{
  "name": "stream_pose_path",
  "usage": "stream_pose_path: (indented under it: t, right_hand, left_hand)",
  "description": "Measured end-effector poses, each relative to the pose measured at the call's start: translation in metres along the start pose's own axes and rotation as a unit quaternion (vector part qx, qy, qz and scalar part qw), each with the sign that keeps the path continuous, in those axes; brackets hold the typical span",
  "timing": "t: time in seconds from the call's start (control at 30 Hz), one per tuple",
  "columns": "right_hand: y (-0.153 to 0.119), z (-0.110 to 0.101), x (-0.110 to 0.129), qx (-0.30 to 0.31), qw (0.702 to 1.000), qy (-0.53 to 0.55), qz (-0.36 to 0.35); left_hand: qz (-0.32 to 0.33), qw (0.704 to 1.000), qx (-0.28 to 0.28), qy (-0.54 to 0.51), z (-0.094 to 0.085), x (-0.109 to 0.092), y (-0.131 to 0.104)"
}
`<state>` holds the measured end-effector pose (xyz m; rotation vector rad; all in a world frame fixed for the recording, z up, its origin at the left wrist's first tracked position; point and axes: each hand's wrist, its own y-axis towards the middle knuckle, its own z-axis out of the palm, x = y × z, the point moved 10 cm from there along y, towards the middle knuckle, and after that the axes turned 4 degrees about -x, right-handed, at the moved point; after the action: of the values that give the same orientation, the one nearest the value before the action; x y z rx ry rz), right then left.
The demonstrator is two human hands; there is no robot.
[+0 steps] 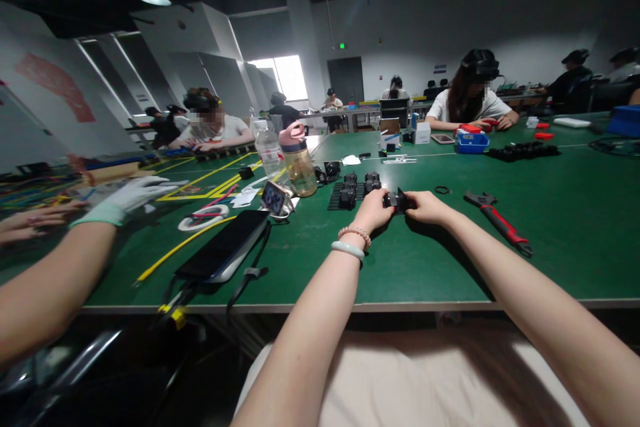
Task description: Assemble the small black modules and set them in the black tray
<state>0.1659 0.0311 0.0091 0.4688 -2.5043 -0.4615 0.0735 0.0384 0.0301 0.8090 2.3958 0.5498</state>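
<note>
My left hand (374, 211), with a beaded bracelet and a pale bangle at the wrist, is closed around the near side of a small black part (393, 201). From the other side my right hand (426, 207) pinches the same part, where a flat, pointed black piece sticks up. The fingers hide much of it, so its exact kind is unclear. Just beyond my left hand, several similar black parts (349, 195) stand on a ribbed black tray (336, 200). A thin black ring (441, 190) lies past my right hand.
An adjustable wrench (505, 223) with red-black handles lies at right. On the left are a drink bottle (301, 163), a water bottle (271, 153), a propped phone (276, 199), a black power bank-like slab (225, 243) with cables, and a co-worker's gloved hand (125, 199).
</note>
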Motion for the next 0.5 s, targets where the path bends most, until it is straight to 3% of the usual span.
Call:
stream_pose_path:
  t: [0.5]
  right_hand:
    - [0.002, -0.01, 0.008, -0.037, 0.998, -0.033, -0.046]
  left_hand:
    - [-0.001, 1.0, 0.012, -0.017, 0.001, -0.004, -0.001]
